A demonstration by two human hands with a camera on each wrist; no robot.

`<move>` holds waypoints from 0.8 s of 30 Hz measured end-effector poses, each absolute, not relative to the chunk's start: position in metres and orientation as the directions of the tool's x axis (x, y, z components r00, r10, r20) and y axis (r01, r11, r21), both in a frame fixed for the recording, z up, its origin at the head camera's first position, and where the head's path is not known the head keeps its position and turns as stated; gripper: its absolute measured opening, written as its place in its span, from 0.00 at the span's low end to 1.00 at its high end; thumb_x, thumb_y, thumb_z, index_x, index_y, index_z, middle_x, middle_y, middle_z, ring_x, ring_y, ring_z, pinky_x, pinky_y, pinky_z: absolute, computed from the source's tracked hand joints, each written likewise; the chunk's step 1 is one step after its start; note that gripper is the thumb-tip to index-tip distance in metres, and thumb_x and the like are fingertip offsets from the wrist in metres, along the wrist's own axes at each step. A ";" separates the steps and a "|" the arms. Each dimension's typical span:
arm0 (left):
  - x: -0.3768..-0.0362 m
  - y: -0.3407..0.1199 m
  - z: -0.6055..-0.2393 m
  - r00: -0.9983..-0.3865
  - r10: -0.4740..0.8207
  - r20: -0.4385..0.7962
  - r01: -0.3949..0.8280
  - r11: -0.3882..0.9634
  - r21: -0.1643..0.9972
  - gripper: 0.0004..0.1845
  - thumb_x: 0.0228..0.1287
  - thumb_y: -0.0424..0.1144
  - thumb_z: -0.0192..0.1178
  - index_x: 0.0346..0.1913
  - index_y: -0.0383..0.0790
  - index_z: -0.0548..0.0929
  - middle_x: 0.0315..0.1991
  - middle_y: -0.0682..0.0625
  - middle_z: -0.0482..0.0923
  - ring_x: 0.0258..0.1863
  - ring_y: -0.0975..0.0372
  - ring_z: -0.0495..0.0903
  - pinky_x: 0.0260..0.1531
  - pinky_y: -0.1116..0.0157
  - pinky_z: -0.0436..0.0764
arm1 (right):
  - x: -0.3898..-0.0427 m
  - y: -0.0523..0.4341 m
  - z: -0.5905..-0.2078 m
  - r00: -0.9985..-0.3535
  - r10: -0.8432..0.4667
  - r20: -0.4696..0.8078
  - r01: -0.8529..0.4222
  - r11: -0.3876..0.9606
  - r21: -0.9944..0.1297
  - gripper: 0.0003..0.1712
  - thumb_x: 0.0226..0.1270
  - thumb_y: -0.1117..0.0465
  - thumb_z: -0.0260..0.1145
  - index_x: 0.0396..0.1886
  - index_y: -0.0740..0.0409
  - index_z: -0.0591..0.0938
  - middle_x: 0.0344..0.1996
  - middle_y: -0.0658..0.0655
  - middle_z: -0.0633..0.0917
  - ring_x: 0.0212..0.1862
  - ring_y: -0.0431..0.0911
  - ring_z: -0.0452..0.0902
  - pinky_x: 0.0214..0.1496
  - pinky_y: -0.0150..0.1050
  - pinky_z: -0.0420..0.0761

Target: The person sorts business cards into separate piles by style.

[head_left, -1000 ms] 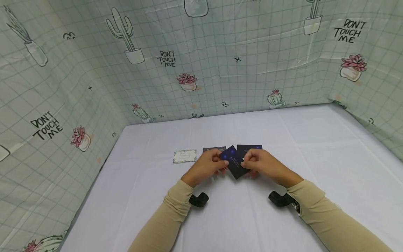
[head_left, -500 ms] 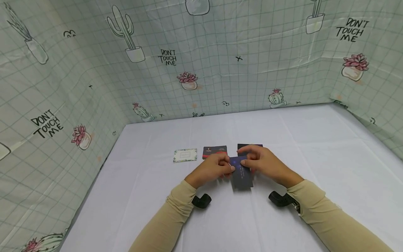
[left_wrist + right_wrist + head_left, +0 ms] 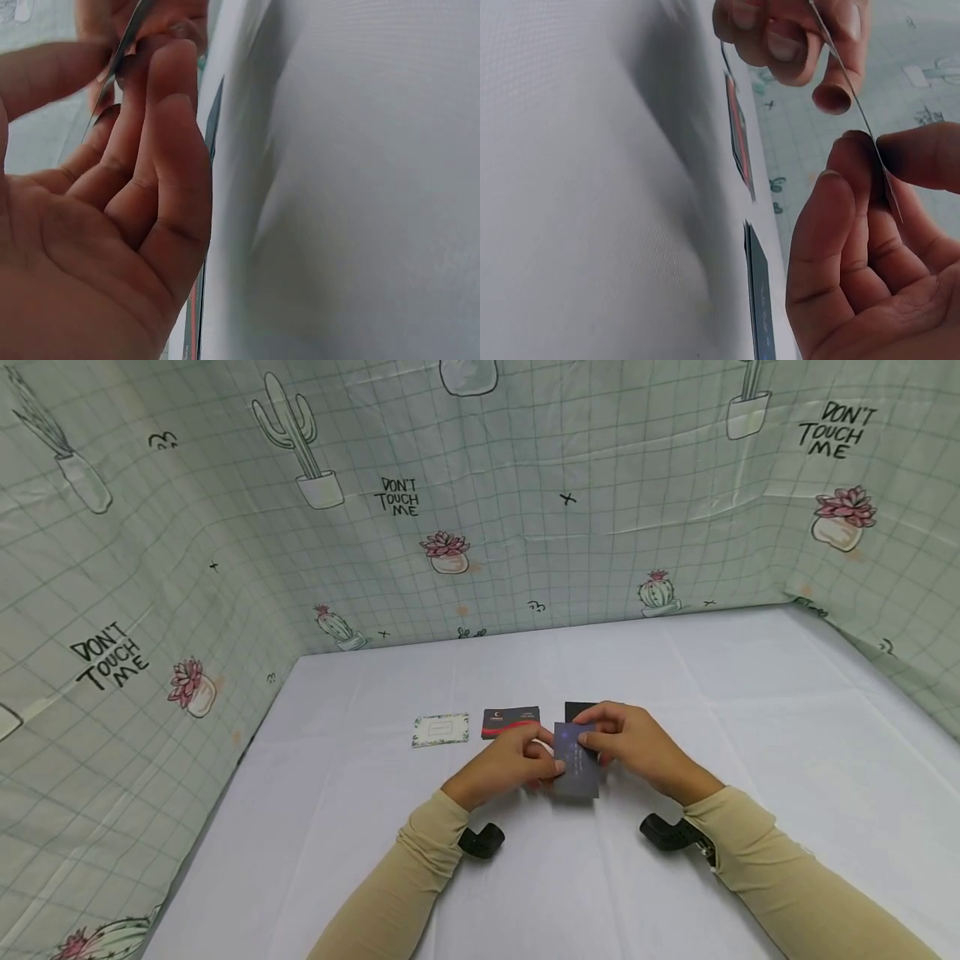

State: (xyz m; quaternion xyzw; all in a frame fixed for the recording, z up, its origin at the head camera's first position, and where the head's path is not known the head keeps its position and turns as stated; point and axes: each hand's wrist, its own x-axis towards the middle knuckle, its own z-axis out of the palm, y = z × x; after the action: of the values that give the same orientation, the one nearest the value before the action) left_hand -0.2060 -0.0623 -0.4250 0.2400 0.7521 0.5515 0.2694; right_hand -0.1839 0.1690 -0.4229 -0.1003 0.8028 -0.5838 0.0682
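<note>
Both hands hold one dark blue card [image 3: 577,766] above the white table [image 3: 750,710]. My left hand [image 3: 517,760] pinches its left edge, and my right hand [image 3: 626,745] pinches its upper right part between thumb and fingers. The card hangs lengthwise toward me. In the right wrist view the card [image 3: 855,105] shows edge-on between my right hand's [image 3: 870,195] thumb and fingers, with the left hand's fingers [image 3: 780,37] above. In the left wrist view the card's edge [image 3: 120,52] runs between my left hand's [image 3: 112,135] fingertips. A black card [image 3: 577,710] lies flat behind my right hand, partly hidden.
A black and red card [image 3: 511,722] and a white card with a floral border [image 3: 441,730] lie flat to the left of the hands. Cactus-print sheets [image 3: 480,510] wall the table at the back and both sides. Black wrist mounts [image 3: 480,841] sit under both forearms.
The held blue card has turned from a diagonal tilt to lengthwise toward me and lifted slightly. My right hand has shifted to its upper edge, covering more of the black card behind.
</note>
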 end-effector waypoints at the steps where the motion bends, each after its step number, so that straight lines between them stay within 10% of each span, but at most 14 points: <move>1: -0.206 -0.062 -0.426 -0.727 0.672 -0.143 0.058 0.268 0.962 0.16 0.65 0.35 0.66 0.52 0.38 0.73 0.29 0.48 0.85 0.29 0.59 0.81 0.32 0.63 0.79 | -0.184 0.170 -0.423 -0.974 -0.226 0.008 -0.075 0.291 -0.954 0.18 0.68 0.62 0.68 0.54 0.66 0.80 0.35 0.58 0.86 0.32 0.48 0.79 0.37 0.41 0.81; 24: -0.209 -0.057 -0.434 -0.863 0.501 -0.068 0.102 0.303 0.947 0.17 0.69 0.34 0.63 0.59 0.39 0.77 0.31 0.48 0.82 0.27 0.58 0.79 0.28 0.65 0.75 | -0.192 0.184 -0.426 -0.996 -0.092 0.006 -0.021 0.167 -0.986 0.16 0.71 0.64 0.63 0.50 0.73 0.75 0.34 0.55 0.86 0.34 0.44 0.82 0.37 0.40 0.84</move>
State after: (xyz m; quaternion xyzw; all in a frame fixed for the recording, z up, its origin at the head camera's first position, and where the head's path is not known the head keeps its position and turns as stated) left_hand -0.2087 -0.0570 -0.4340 0.1915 0.7872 0.5583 0.1790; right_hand -0.1918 0.1839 -0.4258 -0.0372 0.7634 -0.6442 0.0277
